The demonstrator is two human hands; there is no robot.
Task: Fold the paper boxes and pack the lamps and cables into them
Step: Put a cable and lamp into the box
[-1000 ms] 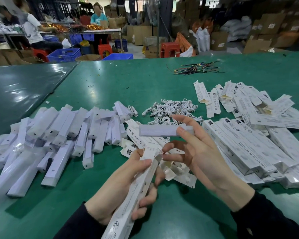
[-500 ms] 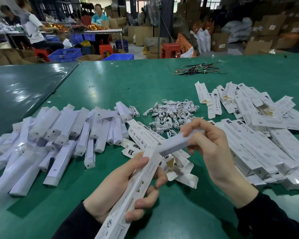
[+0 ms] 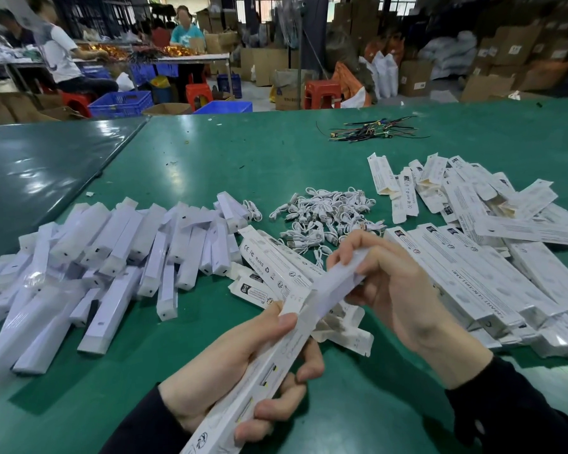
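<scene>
My left hand [image 3: 243, 365] grips a long white paper box [image 3: 263, 378] that slants up to the right, its open end near the middle of the view. My right hand [image 3: 391, 286] holds a white lamp bar [image 3: 335, 283] whose lower end sits in the box's open mouth. A heap of wrapped white lamps [image 3: 112, 257] lies at the left. Coiled white cables [image 3: 325, 217] are piled in the middle. Flat and folded boxes [image 3: 473, 244] cover the right side.
The green table [image 3: 243, 152] stretches ahead, with a bundle of dark wires [image 3: 368, 131] at the far side. A second, darker table [image 3: 40, 165] adjoins at left. People sit at benches beyond, among blue crates, red stools and cartons.
My right hand has tipped the lamp from level to slanting and brought it down, so its lower end has gone into the open end of the box held by my left hand.
</scene>
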